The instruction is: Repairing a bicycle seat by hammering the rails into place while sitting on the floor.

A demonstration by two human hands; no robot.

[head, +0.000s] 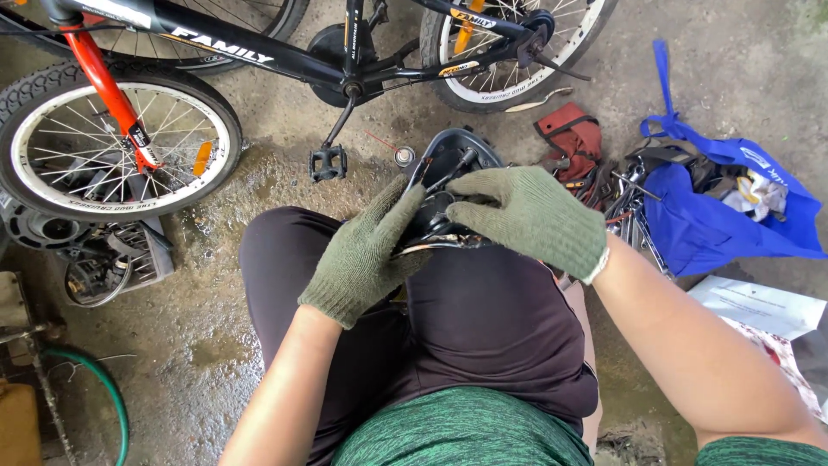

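Bicycle (259, 52) lies across the top, front wheel (108, 142) at left, black pedal (328, 162) hanging over wet concrete. Blue bag (716, 216) sits well right, red pouch (571, 138) beside it. Down on the lap, a black bike saddle (448, 164) rests upside down. Left hand (366, 255), green-gloved, wraps closed around its near edge; right hand (530, 216) presses on top, fingers curled over the rails.

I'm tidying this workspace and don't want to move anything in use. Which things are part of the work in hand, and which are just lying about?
In hand:
left hand, gloved
right hand, gloved
black bicycle saddle on the lap, held by both

Lying about:
blue bag
red pouch
green hose
papers
bicycle
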